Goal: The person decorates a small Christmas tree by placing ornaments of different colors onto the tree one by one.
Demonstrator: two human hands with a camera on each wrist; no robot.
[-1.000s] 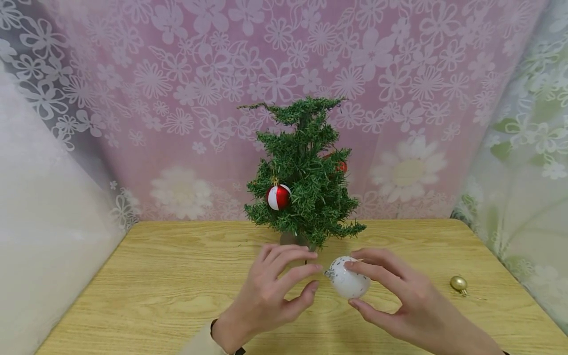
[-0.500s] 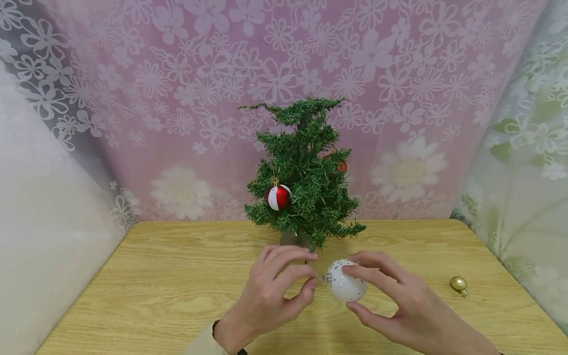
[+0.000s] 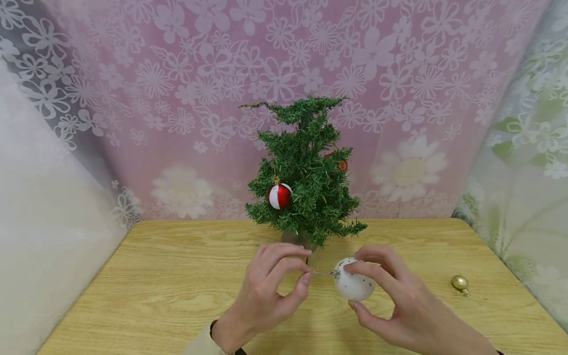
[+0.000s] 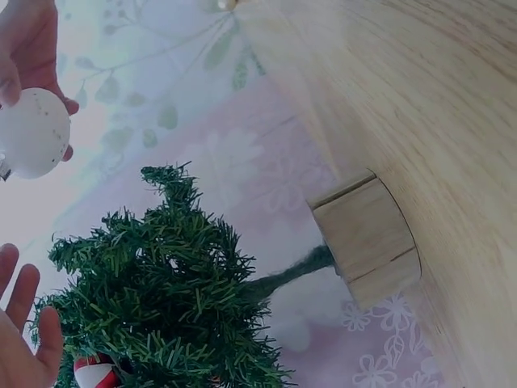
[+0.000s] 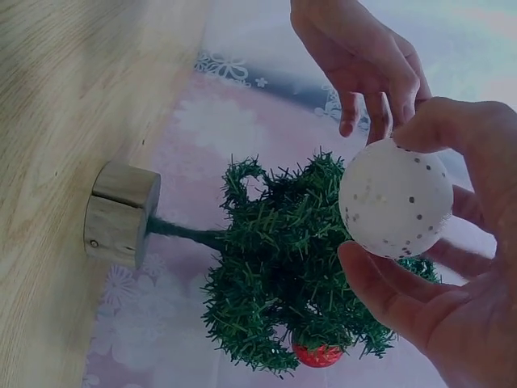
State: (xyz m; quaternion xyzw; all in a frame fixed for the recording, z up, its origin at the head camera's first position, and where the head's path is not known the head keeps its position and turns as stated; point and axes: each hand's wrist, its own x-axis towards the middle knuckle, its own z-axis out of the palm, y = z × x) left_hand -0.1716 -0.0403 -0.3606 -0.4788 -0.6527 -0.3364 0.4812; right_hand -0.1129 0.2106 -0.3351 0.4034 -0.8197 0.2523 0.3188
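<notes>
My right hand (image 3: 399,296) holds a white bauble (image 3: 355,283) with silver dots between thumb and fingers, in front of the tree. The bauble's silver cap faces left, and a thin hanging loop (image 3: 320,272) stretches from it to my left hand (image 3: 270,291), whose thumb and index finger pinch its end. Behind the hands stands a small green artificial Christmas tree (image 3: 306,172). A red and white bauble (image 3: 279,196) hangs on its front left, and a red bauble (image 5: 317,354) hangs on its other side, partly hidden by branches in the head view.
A small gold bauble (image 3: 459,283) lies on the wooden table (image 3: 177,276) to the right of my right hand. The tree's round wooden base (image 4: 367,238) rests on the table. Flowered curtains (image 3: 213,98) rise behind the table and at both sides.
My left thumb and index finger have closed on the loop. The white bauble first shifted slightly left, then moved right with my right hand, and the loop now stretches out between the hands.
</notes>
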